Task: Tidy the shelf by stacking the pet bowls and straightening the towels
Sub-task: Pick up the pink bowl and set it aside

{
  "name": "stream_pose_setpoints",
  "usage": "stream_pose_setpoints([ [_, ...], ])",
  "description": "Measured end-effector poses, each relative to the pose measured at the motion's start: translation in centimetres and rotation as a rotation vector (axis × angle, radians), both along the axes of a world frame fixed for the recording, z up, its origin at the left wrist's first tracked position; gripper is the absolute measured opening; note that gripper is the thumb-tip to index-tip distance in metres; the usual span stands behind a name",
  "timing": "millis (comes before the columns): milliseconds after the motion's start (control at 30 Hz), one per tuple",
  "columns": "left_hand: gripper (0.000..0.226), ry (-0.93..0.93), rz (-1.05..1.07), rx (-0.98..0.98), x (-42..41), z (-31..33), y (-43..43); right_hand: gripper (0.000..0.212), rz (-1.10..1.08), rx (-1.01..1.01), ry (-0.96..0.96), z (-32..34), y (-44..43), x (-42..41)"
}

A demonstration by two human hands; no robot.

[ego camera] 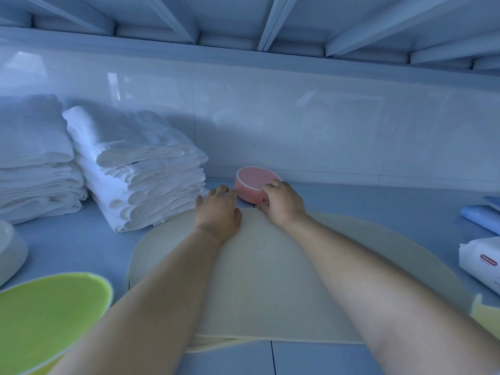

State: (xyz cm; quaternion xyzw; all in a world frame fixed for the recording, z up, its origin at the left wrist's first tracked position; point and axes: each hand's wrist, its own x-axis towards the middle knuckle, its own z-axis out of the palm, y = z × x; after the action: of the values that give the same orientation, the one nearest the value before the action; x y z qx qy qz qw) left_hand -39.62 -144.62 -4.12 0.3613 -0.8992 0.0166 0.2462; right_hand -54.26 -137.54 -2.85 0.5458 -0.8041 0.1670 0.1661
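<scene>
A: Where is the bowl, and what are the hands doing?

B: A pink pet bowl sits on the shelf near the back wall, right of 2 stacks of folded white towels. The right hand curls over its near rim, gripping it. The left hand lies open just beside it, fingers loose.

A: How will it handle?

B: Likely rigid and smooth, possibly ceramic and breakable, so hold the wall from both sides. A green bowl and a white bowl wait at the near left.

Single head-worn view, forward and down, close into the shelf toward its back wall.
</scene>
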Motion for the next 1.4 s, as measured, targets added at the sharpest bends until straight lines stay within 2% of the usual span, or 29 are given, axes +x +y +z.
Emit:
stream_pose_setpoints([
  [267, 0.045, 0.116, -0.027, 0.005, 0.8, -0.6, -0.1, 0.059, -0.043, -0.089, -0.159, -0.5, -2.0, -0.3],
  [500, 0.047, 0.083, -0.042, 0.036, 0.8, -0.6, 0.0, 0.022, -0.015, -0.129, -0.104, -0.5, -2.2, -0.2],
  [633, 0.05, 0.069, -0.054, 0.05, 0.6, -0.6, 0.1, 0.025, -0.001, -0.116, -0.062, -0.4, -1.7, -0.2],
  [800, 0.046, 0.176, -0.034, 0.09, -0.3, 0.0, -0.3, 0.026, -0.026, -0.159, -0.074, 0.3, -0.5, -0.5],
  [967, 0.027, 0.342, 0.025, 0.477, -2.2, 1.2, -0.2, 0.022, -0.058, -0.343, -0.175, 0.4, 1.3, 0.2],
  [1033, 0.042, 0.394, -0.021, 0.612, -3.0, 2.1, 0.5, 0.024, -0.037, -0.381, -0.21, 0.4, 2.0, 0.8],
  [1100, 0.043, 0.571, -0.072, 0.834, -4.0, 2.9, 1.1, 0.027, -0.009, -0.402, -0.218, 0.4, 2.6, 1.4],
  [1167, 0.03, 0.827, -0.146, 1.09, -4.6, 3.5, 1.9, 0.033, 0.005, -0.406, -0.217, 0.7, 3.0, 1.7],
  [1200, 0.022, 0.912, -0.179, 1.159, -4.8, 3.8, 2.3, 0.032, 0.008, -0.399, -0.218, 0.9, 3.2, 1.6],
  [1300, 0.013, 0.932, -0.215, 1.083, -5.5, 4.6, 2.6, 0.026, 0.028, -0.388, -0.225, 1.3, 4.0, 1.0],
  [1400, 0.016, 0.793, -0.243, 0.827, -5.9, 5.9, 2.2, 0.038, 0.038, -0.395, -0.213, 1.2, 4.9, 0.4],
])
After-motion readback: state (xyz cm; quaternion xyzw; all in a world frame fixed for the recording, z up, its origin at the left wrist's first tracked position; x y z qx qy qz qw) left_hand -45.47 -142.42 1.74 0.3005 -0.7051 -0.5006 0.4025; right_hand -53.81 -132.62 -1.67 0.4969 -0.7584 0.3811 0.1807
